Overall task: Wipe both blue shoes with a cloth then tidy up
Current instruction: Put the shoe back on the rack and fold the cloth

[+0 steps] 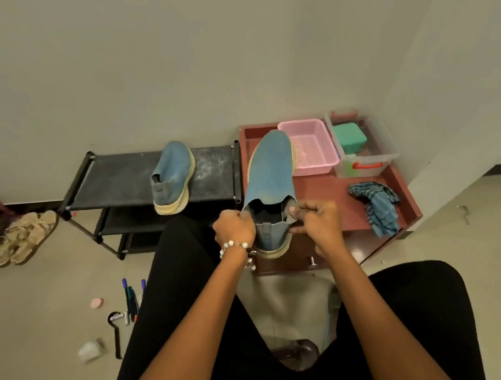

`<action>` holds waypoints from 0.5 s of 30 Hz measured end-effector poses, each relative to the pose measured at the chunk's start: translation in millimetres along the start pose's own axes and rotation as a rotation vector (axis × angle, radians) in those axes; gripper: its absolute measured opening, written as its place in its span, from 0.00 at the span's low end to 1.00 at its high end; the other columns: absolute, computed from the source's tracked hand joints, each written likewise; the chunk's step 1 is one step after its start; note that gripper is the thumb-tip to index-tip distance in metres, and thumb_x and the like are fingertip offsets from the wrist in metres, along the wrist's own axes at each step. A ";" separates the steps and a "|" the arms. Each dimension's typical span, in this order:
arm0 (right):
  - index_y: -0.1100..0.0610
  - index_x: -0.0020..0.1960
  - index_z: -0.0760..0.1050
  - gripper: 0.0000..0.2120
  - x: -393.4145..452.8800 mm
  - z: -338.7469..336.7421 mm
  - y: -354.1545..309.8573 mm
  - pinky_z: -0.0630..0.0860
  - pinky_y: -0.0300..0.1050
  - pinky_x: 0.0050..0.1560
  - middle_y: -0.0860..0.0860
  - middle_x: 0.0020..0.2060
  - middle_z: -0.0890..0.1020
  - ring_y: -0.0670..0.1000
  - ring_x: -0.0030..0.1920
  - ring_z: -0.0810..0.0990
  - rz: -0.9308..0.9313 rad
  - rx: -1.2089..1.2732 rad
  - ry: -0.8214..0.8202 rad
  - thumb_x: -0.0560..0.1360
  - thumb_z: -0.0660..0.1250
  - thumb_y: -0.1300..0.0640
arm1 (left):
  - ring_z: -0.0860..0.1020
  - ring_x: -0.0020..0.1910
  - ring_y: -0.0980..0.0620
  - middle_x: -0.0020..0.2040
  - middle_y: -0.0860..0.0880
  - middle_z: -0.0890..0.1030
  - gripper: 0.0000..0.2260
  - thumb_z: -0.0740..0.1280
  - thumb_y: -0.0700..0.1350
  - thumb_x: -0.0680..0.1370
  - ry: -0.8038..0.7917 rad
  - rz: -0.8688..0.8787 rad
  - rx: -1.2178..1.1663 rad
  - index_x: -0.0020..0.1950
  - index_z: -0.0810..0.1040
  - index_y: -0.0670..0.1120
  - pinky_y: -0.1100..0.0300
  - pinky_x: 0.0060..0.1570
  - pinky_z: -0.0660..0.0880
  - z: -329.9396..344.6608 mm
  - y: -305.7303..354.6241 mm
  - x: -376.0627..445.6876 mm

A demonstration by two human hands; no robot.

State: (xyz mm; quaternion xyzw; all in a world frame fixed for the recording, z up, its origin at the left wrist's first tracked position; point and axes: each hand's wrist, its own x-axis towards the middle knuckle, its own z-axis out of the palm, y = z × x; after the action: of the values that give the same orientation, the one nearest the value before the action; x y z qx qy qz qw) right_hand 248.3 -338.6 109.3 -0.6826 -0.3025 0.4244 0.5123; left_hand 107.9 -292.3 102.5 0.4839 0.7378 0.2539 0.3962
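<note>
A blue slip-on shoe [270, 170] with a pale sole is held up in front of me, toe pointing away, over the red-brown table [328, 189]. My left hand [233, 226] grips the left side of its collar and my right hand [317, 219] pinches the right side. The second blue shoe [173, 176] stands on the top shelf of the black shoe rack [115, 183], dusty around it. A blue checked cloth [378, 206] lies crumpled on the right side of the table, apart from both hands.
On the table's back stand a pink basket [312, 148] and a clear box [363, 146] holding a green container. Tan sandals [23, 237] lie left of the rack. Pens [131, 300] and small items are scattered on the floor. My black-clad knees fill the foreground.
</note>
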 end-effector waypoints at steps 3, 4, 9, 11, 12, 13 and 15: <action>0.64 0.44 0.80 0.02 4.4 46.1 -26.0 0.81 0.44 0.31 0.57 0.35 0.81 0.52 0.34 0.81 -0.026 0.033 -0.012 0.74 0.68 0.66 | 0.79 0.42 0.38 0.31 0.45 0.75 0.17 0.64 0.46 0.76 0.082 0.025 -0.069 0.27 0.71 0.44 0.52 0.43 0.75 -46.0 3.4 21.2; 0.63 0.44 0.80 0.02 8.0 64.3 -37.0 0.81 0.43 0.32 0.56 0.35 0.81 0.52 0.34 0.81 -0.044 0.031 -0.038 0.74 0.68 0.66 | 0.78 0.41 0.38 0.32 0.44 0.76 0.17 0.64 0.45 0.76 0.113 0.034 -0.094 0.27 0.72 0.44 0.51 0.43 0.76 -62.1 3.6 31.7; 0.60 0.42 0.80 0.04 35.1 174.6 -79.9 0.82 0.48 0.36 0.56 0.36 0.83 0.51 0.35 0.83 -0.139 -0.073 -0.175 0.74 0.68 0.63 | 0.77 0.40 0.41 0.36 0.40 0.80 0.14 0.63 0.44 0.76 0.330 0.036 -0.172 0.32 0.77 0.40 0.54 0.43 0.74 -138.8 1.2 97.8; 0.57 0.38 0.80 0.07 48.9 222.7 -83.1 0.83 0.50 0.36 0.56 0.34 0.83 0.53 0.35 0.84 -0.172 -0.153 -0.193 0.74 0.69 0.61 | 0.76 0.37 0.43 0.32 0.44 0.77 0.13 0.63 0.43 0.77 0.381 -0.017 -0.171 0.34 0.79 0.39 0.53 0.41 0.75 -165.1 -7.5 128.6; 0.58 0.36 0.79 0.08 55.6 245.1 -82.9 0.83 0.52 0.37 0.56 0.32 0.83 0.54 0.35 0.84 -0.191 -0.196 -0.196 0.74 0.68 0.61 | 0.76 0.36 0.43 0.31 0.45 0.76 0.13 0.63 0.43 0.76 0.397 -0.041 -0.151 0.34 0.78 0.40 0.54 0.39 0.73 -176.0 -13.2 143.8; 0.60 0.34 0.79 0.10 63.1 267.4 -79.8 0.82 0.54 0.37 0.56 0.31 0.82 0.55 0.35 0.83 -0.207 -0.242 -0.203 0.74 0.68 0.60 | 0.76 0.37 0.42 0.31 0.44 0.75 0.13 0.63 0.42 0.76 0.410 -0.062 -0.125 0.33 0.78 0.40 0.54 0.39 0.72 -185.5 -20.7 159.8; 0.62 0.38 0.79 0.09 76.2 310.8 -68.5 0.80 0.60 0.39 0.58 0.31 0.81 0.59 0.37 0.82 -0.226 -0.322 -0.238 0.75 0.65 0.59 | 0.77 0.39 0.39 0.33 0.41 0.77 0.13 0.62 0.42 0.75 0.433 -0.094 -0.073 0.34 0.79 0.38 0.53 0.39 0.72 -201.1 -36.6 192.3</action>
State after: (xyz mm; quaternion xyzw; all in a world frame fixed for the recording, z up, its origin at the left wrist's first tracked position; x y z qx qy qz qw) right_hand 8.3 -116.5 118.5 -0.6624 -0.4992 0.3880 0.4018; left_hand -119.7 -129.2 121.6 0.3683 0.8178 0.3597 0.2572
